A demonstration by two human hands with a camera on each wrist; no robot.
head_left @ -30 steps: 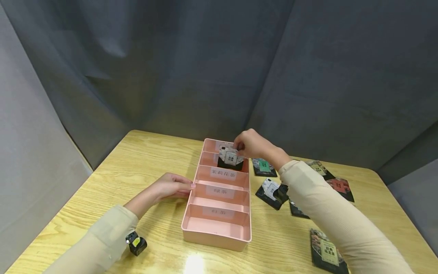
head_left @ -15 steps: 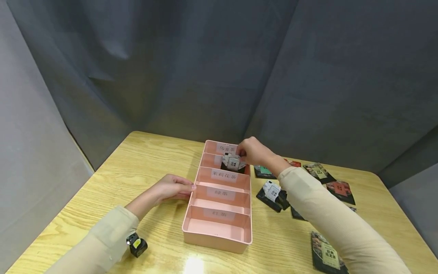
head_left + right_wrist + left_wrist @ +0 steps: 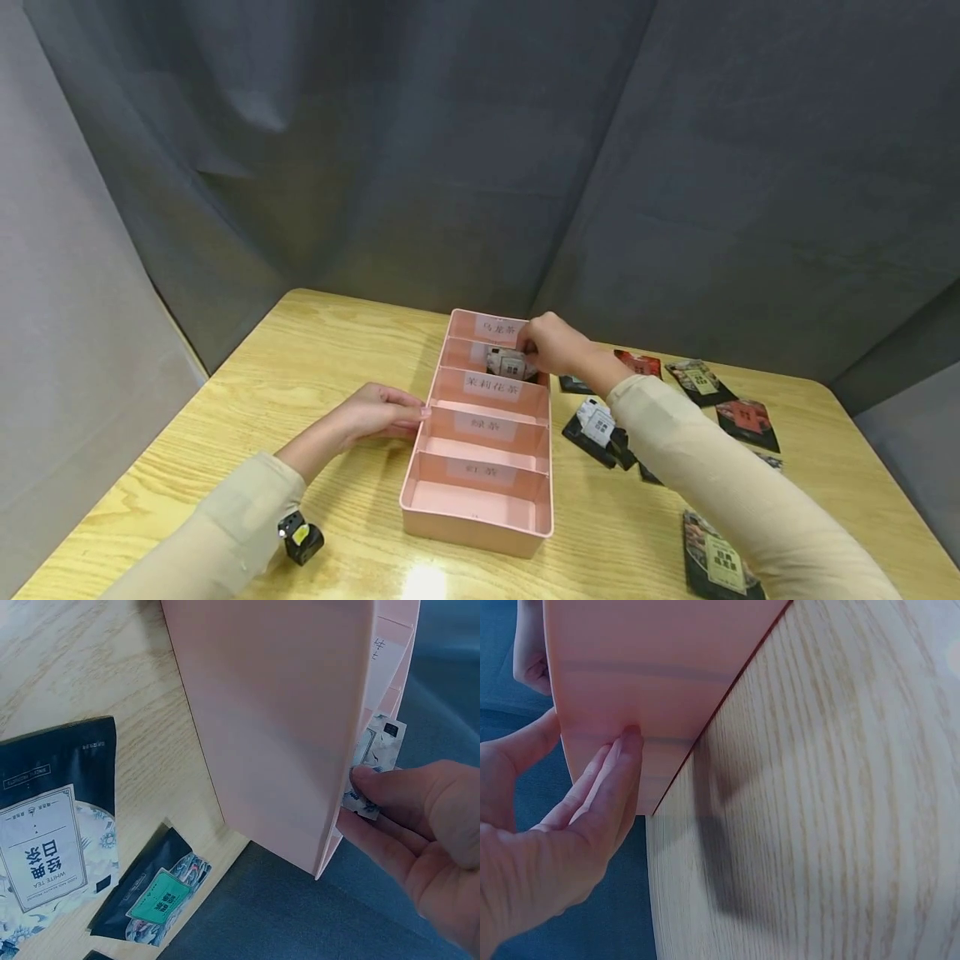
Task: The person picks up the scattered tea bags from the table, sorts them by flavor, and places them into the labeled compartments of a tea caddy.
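Note:
A pink divided box with labelled compartments stands on the wooden table. My right hand pinches a black-and-white tea packet by its upper right corner. Most of that packet is down inside the second compartment from the back, its lower part hidden by the divider. The right wrist view shows thumb and fingers on the packet at the box rim. On the box's left side, my left hand grips the wall, thumb at the rim and straight fingers against the outside.
Right of the box lie a white tea packet, a green-labelled packet, two red packets and yellow-labelled ones. Wrist cameras sit at the sleeves. A dark curtain hangs behind the table.
My right hand has lowered the tea packet from above the box into the second compartment from the back. The left hand has stayed on the box's left wall.

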